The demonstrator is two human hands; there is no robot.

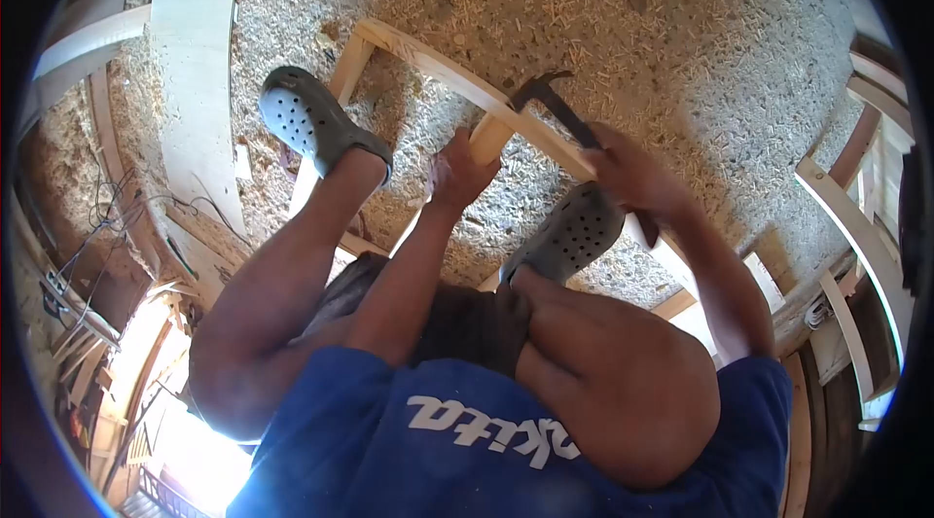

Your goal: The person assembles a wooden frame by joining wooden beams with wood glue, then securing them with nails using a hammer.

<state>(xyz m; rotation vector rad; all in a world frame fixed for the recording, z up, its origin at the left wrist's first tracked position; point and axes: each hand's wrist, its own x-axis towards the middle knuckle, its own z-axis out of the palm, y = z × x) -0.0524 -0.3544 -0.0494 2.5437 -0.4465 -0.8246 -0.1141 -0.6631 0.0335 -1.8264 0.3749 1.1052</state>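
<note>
My right hand [637, 173] is closed round the handle of a claw hammer [564, 112]. The hammer's dark head is over the top rail of a wooden frame [443, 66], close to where a middle slat meets it; whether it touches cannot be made out. With my left hand [462, 173] I grip that middle wooden slat [490, 137] just below the joint. The frame lies between and under my feet, its lower part partly hidden by my legs. No nail is visible at the joint.
Grey clogs [309, 119] on my feet stand at the frame, one on each side of the middle slat. Wood shavings cover the floor [681, 22]. A pale board [195, 61] lies at left, near dark wires [122, 207]. Curved wooden pieces [856, 246] stand at right.
</note>
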